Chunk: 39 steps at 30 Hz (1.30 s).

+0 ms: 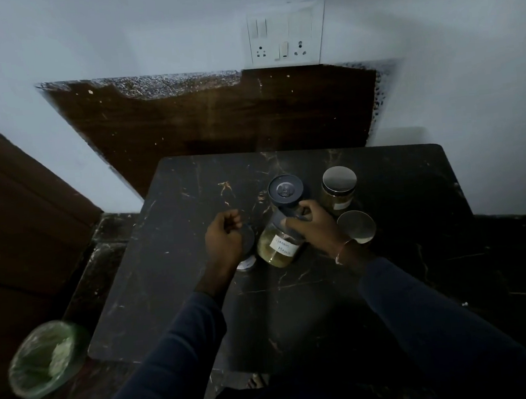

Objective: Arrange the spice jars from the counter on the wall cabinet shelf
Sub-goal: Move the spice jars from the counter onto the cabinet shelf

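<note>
A green-lined waste bin (46, 358) stood on the floor well to the left of both hands, below the table (172, 271) edge. The left hand (223, 237) hovered over a low jar (247, 258), its fingers (231, 218) curled loosely; whether they touched that jar's lid could not be determined, since the hand covered most of it. Just to the right, the labelled jar (277, 246) of yellowish spice sat tilted, its top under the right hand (313, 226), whose fingers (307, 206) were closed over its lid. Directly beyond those fingers stood a grey-lidded jar (285, 191), close to the tilted one. To the right of the right hand were two steel-lidded jars (339, 186), one far and one near, the near jar (356, 226) beside the wrist. No cabinet shelf was visible. Risk assessment: a lift by the lid alone could have released the jar if the lid was loose; the tilt could have knocked the grey-lidded jar; low light could have caused misjudged placement.
</note>
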Available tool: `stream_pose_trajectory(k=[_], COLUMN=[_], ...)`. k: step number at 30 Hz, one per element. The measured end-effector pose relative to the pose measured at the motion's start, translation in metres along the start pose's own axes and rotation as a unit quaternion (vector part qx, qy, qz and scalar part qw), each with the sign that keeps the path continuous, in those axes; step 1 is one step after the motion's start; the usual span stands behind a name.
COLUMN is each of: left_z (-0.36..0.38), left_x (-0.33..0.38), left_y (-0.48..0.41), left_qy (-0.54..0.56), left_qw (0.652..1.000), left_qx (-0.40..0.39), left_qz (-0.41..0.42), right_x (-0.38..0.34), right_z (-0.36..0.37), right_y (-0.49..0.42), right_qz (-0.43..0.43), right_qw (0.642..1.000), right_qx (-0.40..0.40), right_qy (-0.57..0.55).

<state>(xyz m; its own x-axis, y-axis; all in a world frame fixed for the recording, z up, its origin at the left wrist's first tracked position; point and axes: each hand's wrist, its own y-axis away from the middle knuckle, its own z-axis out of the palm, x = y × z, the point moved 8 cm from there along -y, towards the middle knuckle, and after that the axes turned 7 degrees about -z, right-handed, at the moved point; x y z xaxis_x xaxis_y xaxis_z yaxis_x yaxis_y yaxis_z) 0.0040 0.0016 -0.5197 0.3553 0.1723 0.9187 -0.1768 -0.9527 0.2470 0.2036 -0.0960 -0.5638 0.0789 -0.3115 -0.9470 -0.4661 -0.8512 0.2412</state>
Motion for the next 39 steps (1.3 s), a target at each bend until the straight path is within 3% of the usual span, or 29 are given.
stream_pose_trajectory(k=[5,9,13,20,25,28,33,39], left_z=[-0.003,-0.005,-0.016,0.015,0.011,0.009,0.012,-0.003], left_x=[-0.002,-0.009,-0.004,-0.038,-0.033,-0.005,0.05,0.091], left_y=[-0.001,-0.003,0.003,-0.002,-0.006,-0.004,-0.006,-0.004], left_qy=[0.009,-0.007,-0.143,-0.398,-0.383,-0.347,-0.231,-0.071], left_qw=[1.0,1.0,0.989,0.907,0.916,0.927,0.952,0.982], left_qx=[0.017,0.016,0.04,-0.135,-0.117,-0.104,-0.189,-0.158], left_qz=[0.002,-0.015,0.025,0.005,0.04,0.098,0.073,0.074], right_x=[0.0,-0.013,-0.008,-0.001,-0.023,-0.048,-0.064,-0.091], right_z=[-0.007,-0.008,-0.001,0.016,0.021,0.027,0.046,0.052], right_y=[0.002,0.007,0.013,0.014,0.019,0.028,0.028,0.017], right_qz=[0.013,-0.072,-0.076,-0.086,-0.149,-0.199,-0.149,-0.116], right_qw=[0.999,0.991,0.975,0.956,0.936,0.952,0.978,0.966], right_qx=[0.009,0.007,-0.018,-0.055,-0.029,-0.048,-0.134,-0.149], right_qy=[-0.039,0.112,0.208,0.277,0.317,0.227,0.051,-0.178])
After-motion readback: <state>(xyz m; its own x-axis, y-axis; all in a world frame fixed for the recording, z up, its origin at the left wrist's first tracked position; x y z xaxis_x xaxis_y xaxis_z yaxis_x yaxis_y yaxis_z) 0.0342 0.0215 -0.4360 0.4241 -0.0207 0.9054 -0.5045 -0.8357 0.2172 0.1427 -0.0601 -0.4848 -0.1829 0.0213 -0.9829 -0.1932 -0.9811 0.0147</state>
